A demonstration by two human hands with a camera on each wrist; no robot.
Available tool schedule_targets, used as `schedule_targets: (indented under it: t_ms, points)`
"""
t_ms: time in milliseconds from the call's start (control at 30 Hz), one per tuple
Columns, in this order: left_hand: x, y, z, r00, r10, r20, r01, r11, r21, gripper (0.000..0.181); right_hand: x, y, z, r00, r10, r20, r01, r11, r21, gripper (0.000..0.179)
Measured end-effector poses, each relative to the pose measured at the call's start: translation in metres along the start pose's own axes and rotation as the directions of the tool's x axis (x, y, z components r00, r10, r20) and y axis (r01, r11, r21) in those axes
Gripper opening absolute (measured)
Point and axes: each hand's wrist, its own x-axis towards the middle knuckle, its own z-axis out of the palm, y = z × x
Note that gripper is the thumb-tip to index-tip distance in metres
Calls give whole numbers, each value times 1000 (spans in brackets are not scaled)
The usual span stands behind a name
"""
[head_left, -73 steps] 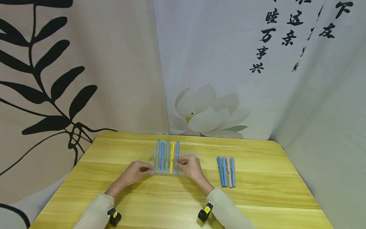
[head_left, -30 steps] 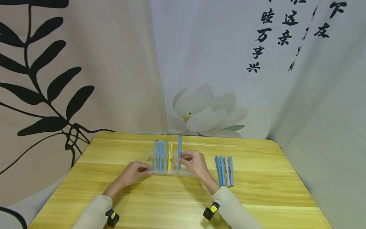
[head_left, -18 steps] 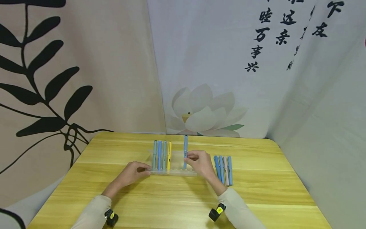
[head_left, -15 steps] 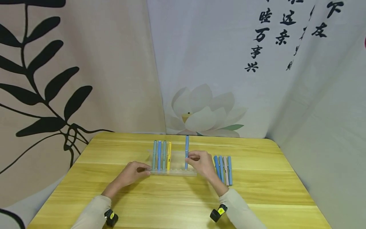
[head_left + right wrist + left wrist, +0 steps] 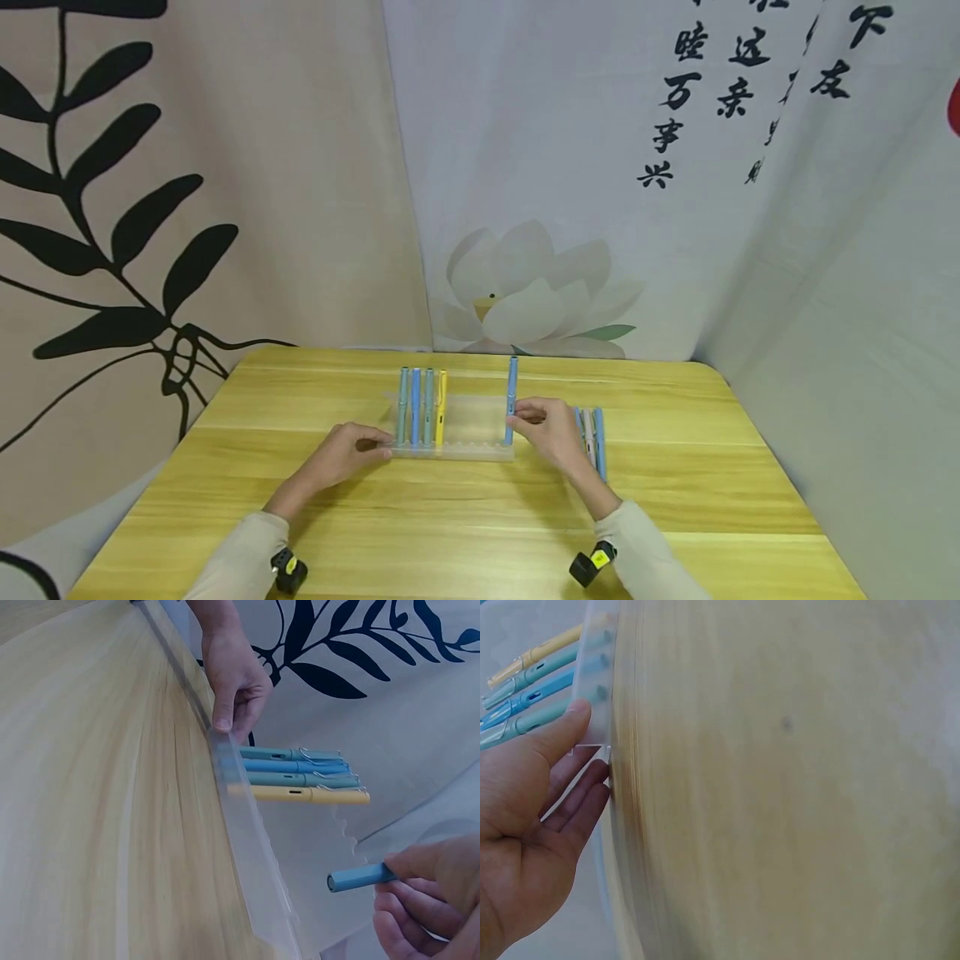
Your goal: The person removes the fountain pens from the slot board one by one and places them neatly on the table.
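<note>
A clear pen stand [image 5: 474, 452] stands on the table; my left hand [image 5: 347, 457] pinches its left end between thumb and fingers. Upright in its left half are a green pen [image 5: 402, 408], a blue pen [image 5: 416, 408], a second green pen [image 5: 428, 408] and a yellow pen [image 5: 441, 408]. At the stand's right end, my right hand [image 5: 553, 432] pinches another blue pen [image 5: 352, 878], nearly upright. In the right wrist view, this pen's lower end shows free, apart from the front strip of the stand.
Several loose pens [image 5: 601, 442], blue and pinkish-grey, lie side by side on the wooden table [image 5: 450, 533] to the right, partly hidden behind my right hand. A printed curtain [image 5: 540, 167] hangs behind the table's far edge.
My right hand has lifted the blue pen from beside the yellow pen and carried it rightward along the stand to its right end. My left hand stays on the stand's left end.
</note>
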Motion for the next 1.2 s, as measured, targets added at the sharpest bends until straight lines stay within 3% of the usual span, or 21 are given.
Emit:
schedule_targets:
  t_ms: [267, 1200]
  points:
    - [1, -1, 0, 1000, -9, 5, 9, 1000, -10, 26, -5, 12, -15, 999, -3, -39, 1, 999, -38, 23]
    - [2, -1, 1, 1000, -10, 0, 10, 1000, 11, 25, -22, 50, -76, 988, 103, -116, -118, 985, -128, 28]
